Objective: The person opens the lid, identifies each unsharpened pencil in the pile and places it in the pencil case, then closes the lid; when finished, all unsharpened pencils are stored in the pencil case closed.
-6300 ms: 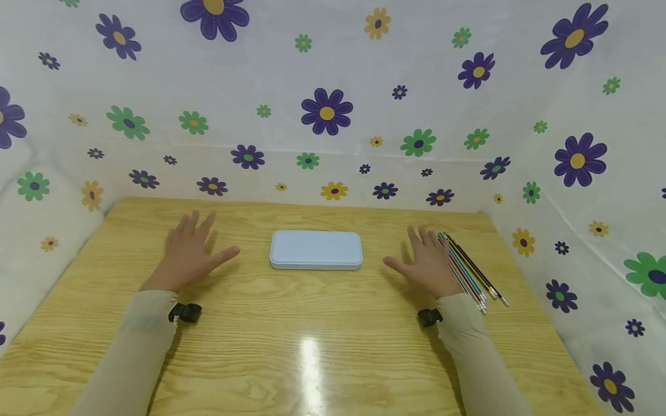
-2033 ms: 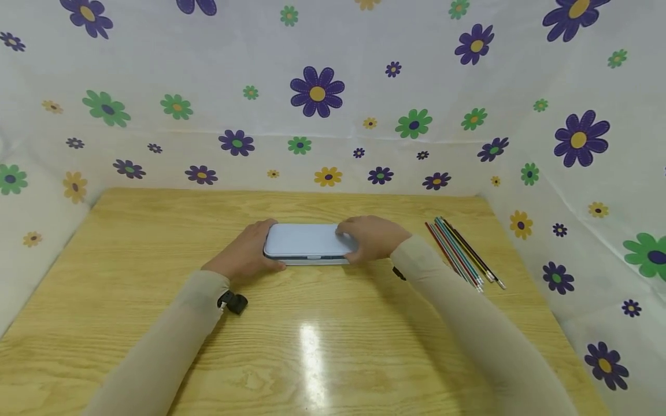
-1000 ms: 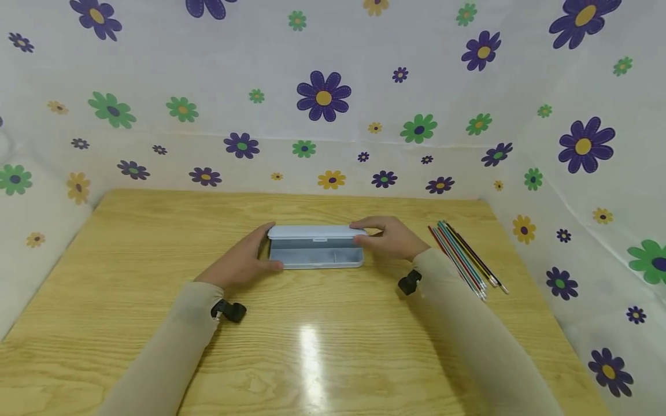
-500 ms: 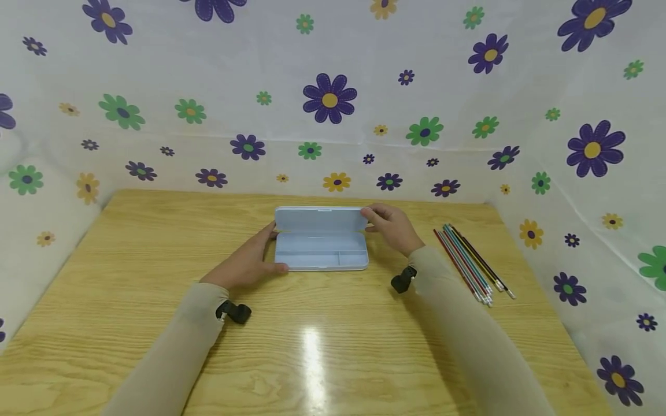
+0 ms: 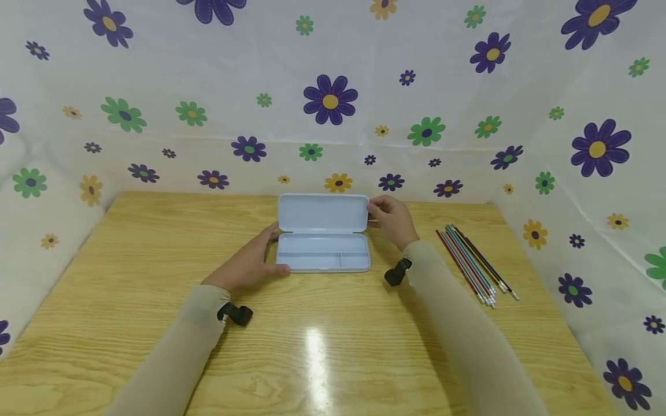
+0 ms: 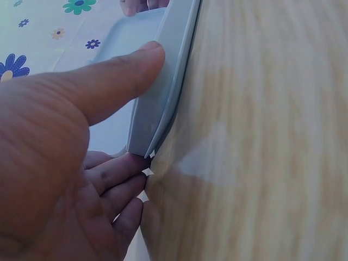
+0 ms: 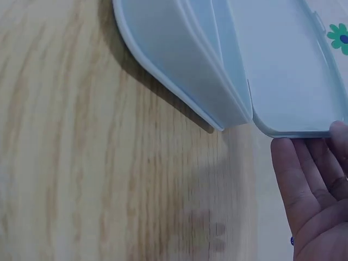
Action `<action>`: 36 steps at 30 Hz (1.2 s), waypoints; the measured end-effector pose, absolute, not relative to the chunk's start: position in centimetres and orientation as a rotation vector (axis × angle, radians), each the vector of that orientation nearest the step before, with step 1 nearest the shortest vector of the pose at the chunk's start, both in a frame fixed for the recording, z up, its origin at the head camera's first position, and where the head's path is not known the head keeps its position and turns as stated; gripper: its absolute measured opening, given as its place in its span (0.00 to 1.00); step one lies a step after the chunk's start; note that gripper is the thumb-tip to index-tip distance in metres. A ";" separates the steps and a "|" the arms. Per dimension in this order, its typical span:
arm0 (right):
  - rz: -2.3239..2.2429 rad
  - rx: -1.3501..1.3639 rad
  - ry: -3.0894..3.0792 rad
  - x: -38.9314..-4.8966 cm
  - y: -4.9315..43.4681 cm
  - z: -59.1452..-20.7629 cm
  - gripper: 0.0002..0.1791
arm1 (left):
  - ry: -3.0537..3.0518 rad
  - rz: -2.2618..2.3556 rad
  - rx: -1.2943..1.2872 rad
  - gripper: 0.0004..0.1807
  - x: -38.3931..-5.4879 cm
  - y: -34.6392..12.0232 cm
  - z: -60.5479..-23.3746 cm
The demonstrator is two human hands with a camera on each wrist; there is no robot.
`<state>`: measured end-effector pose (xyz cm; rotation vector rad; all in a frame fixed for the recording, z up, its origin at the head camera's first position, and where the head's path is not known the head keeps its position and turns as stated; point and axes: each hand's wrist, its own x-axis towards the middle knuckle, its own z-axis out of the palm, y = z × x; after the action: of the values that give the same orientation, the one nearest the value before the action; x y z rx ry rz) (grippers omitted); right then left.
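A light blue pencil case (image 5: 309, 245) stands on the wooden table with its lid (image 5: 322, 212) swung up at the back. Divided compartments in its base hold nothing. My left hand (image 5: 244, 266) grips the base at its left end; in the left wrist view the thumb lies over the front wall (image 6: 155, 109) and the fingers bend beneath the end. At the lid's right edge my right hand (image 5: 396, 222) holds on, thumb on the inner side and fingers against the edge, as the right wrist view shows beside the lid (image 7: 293, 70).
Several pencils (image 5: 465, 263) with white ends lie slanted in a loose bundle on the table (image 5: 270, 352), right of the right hand. A flower-patterned white sheet (image 5: 224, 86) rises behind the table and along both sides.
First both hands were apart from the shut case. They took hold of it, and the right hand raised the lid and tipped it backward. The left hand has stayed at the left end.
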<state>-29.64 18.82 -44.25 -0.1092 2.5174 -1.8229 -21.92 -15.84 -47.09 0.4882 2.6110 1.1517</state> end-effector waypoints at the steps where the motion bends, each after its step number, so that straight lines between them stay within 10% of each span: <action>1: -1.816 -0.091 2.523 -29.8 18.7 -44.3 0.12 | 2.612 1.151 0.485 0.63 -21.9 -15.9 -47.1; 36: -1.070 0.093 2.774 -31.0 17.6 -45.3 0.13 | 2.624 1.065 0.433 0.53 -21.5 -15.7 -46.7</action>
<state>-30.98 17.56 -45.29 0.0931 2.7744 -1.0704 -21.50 -15.68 -46.66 0.4331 2.6245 1.0646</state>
